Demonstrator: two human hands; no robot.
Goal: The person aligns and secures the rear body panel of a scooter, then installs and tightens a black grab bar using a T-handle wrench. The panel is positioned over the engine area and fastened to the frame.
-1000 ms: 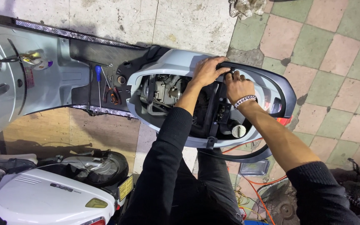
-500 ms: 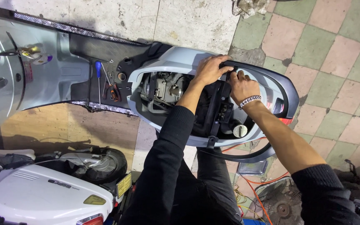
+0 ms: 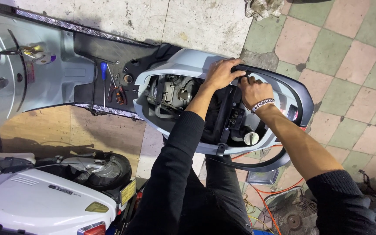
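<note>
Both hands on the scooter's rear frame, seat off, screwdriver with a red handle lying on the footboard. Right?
Not quite. The head view shows the screwdriver handle is blue, not red. The rest holds: left hand and right hand on the scooter rear frame, seat off.

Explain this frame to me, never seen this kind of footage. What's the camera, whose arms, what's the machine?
There is one view, from a camera worn on the person's head, looking straight down at their own arms. No robot is involved.

The machine is a pale blue scooter lying across the frame, seat removed, so its open body shows the engine parts inside. The left hand and the right hand, which wears a beaded bracelet, both press on the dark rim at the rear of the opening.

On the scooter's black footboard lie a blue-handled screwdriver and red-handled pliers. A white scooter is parked at lower left. The ground is concrete and chequered tile.
</note>
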